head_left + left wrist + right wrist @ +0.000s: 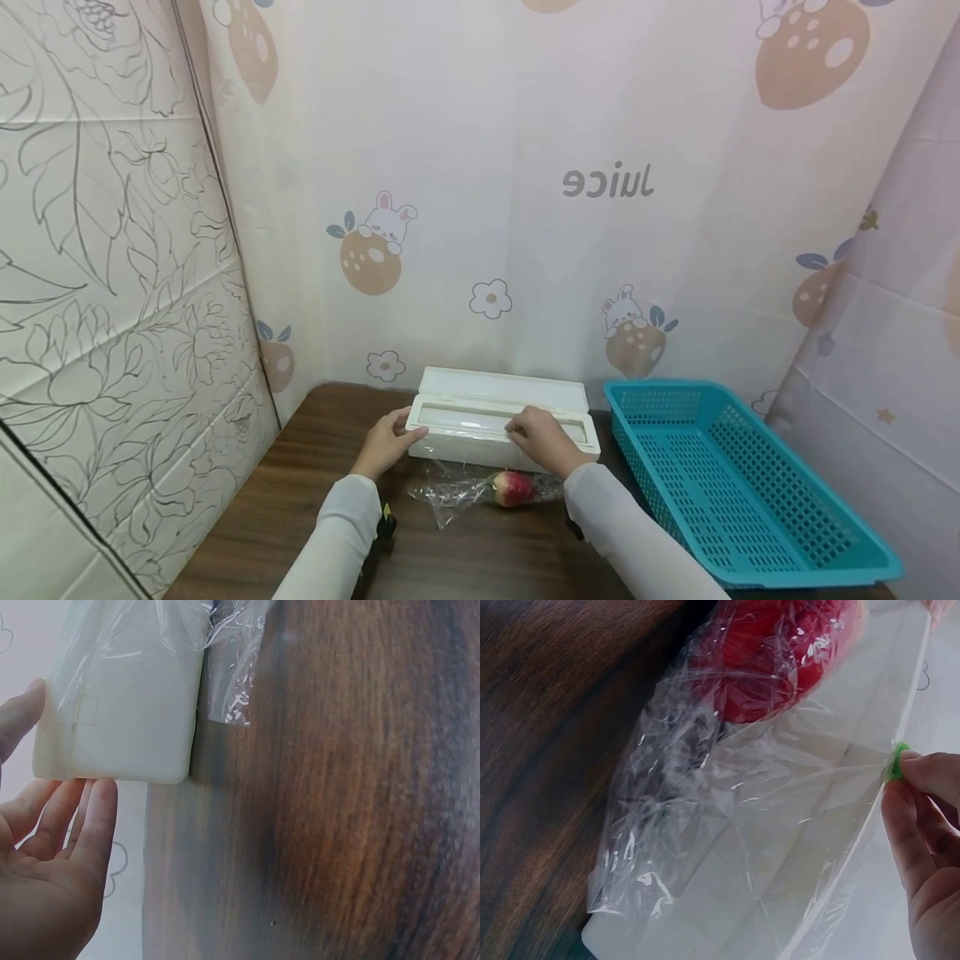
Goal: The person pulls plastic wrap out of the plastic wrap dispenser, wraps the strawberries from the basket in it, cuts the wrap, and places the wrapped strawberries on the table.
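Holding white box [465, 447]: left hand [386, 443] (right hand [547, 440] pinches green piece [897, 762]).

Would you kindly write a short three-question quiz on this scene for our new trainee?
1. Fill in the gap: in the head view, the blue-green basket stands to the ____ of the white box.
2. True or false: the film-wrapped red item lies nearer to the person than the white box does.
3. Multiple choice: what does the right hand pinch?
A) The rim of the blue-green basket
B) A small green piece at the edge of the white box
C) The film-wrapped red item

Key:
1. right
2. true
3. B
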Motion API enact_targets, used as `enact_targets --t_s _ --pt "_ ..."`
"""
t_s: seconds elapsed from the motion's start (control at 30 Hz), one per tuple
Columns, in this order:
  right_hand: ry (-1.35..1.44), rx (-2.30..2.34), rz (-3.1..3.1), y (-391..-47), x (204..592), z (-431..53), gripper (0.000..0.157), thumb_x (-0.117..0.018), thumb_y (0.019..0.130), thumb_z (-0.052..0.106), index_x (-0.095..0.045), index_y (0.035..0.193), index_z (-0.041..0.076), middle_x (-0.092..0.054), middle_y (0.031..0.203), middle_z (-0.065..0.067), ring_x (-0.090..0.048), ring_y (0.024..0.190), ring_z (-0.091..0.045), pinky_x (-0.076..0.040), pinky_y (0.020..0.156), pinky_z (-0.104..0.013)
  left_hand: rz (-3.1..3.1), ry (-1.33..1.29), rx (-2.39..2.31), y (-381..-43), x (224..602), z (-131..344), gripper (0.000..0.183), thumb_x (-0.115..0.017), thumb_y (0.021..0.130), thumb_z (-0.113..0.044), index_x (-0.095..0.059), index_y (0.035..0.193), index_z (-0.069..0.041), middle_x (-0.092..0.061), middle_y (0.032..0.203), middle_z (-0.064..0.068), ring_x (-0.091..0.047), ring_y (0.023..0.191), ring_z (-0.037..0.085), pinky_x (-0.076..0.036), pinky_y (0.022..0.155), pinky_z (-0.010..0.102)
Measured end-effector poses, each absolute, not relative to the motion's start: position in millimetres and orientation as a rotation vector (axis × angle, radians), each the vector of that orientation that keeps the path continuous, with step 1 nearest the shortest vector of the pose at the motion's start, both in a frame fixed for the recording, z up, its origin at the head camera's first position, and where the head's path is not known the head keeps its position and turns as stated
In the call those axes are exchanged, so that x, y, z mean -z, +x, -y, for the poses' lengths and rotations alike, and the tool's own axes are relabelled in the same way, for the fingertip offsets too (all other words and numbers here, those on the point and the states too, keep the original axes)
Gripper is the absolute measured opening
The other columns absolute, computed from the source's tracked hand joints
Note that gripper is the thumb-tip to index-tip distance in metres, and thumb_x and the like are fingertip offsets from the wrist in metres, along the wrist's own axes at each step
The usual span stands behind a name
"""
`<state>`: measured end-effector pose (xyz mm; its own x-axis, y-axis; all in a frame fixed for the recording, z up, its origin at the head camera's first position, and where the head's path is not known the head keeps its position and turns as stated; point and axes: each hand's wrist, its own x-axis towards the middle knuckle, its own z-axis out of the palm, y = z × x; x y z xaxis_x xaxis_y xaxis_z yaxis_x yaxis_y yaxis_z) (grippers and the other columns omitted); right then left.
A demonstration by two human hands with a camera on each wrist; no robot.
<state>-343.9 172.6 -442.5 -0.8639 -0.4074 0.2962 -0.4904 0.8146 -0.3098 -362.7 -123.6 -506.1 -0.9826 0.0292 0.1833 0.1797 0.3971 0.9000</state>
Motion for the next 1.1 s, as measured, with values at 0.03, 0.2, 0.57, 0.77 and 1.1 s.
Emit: enact_targets --t_s 0.03,0.2,0.57,0.77,1.1 --pt "0.706 -0.566 2.78 -344.1 442.5 -172.3 0.009 -0.074 0.089 0.001 -0.079 0.096 0.004 -0.068 0.085 -0.001 -0.066 0.083 -0.016 -0.057 0.076 -0.031 2.507 -0.189 1.64 -362.9 506.6 123.4 0.066 -0.078 0.089 -0.032 -0.053 0.139 0.003 -0.063 0.125 0.02 -0.065 0.109 0.035 -0.056 0.087 0.044" --pt "0.731 -0.567 2.775 -345.4 441.8 -170.6 0.008 -0.073 0.089 0.001 -0.078 0.096 0.003 -0.068 0.085 -0.002 -0.066 0.083 -0.017 -0.057 0.077 -0.032 2.504 -0.19 1.629 -364.0 508.6 123.1 0.066 -0.078 0.089 -0.032 -0.054 0.138 0.004 -0.064 0.124 0.02 -0.066 0.108 0.034 -0.057 0.085 0.044" --pt "0.767 -0.559 2.74 -346.5 443.2 -168.9 0.009 -0.072 0.089 0.0 -0.079 0.095 0.003 -0.068 0.085 -0.003 -0.066 0.083 -0.018 -0.058 0.075 -0.031 2.498 -0.19 1.636 -365.9 510.2 122.9 0.064 -0.078 0.09 -0.031 -0.054 0.139 0.003 -0.064 0.123 0.018 -0.066 0.107 0.032 -0.057 0.086 0.042" --pt "0.744 -0.547 2.79 -346.5 445.4 -167.2 0.01 -0.079 0.086 0.009 -0.077 0.096 0.005 -0.065 0.084 0.0 -0.063 0.079 -0.014 -0.056 0.073 -0.03 2.508 -0.184 1.62 -364.4 510.1 122.6 0.065 -0.078 0.089 -0.033 -0.054 0.139 0.003 -0.064 0.123 0.018 -0.065 0.108 0.033 -0.057 0.087 0.043" --pt "0.739 -0.568 2.792 -344.2 445.8 -166.1 0.016 -0.081 0.084 0.008 -0.075 0.098 0.004 -0.062 0.086 0.0 -0.062 0.082 -0.015 -0.056 0.075 -0.031 2.496 -0.185 1.633 -364.5 510.0 123.0 0.064 -0.078 0.089 -0.03 -0.054 0.138 0.003 -0.065 0.121 0.017 -0.066 0.106 0.031 -0.057 0.087 0.041"
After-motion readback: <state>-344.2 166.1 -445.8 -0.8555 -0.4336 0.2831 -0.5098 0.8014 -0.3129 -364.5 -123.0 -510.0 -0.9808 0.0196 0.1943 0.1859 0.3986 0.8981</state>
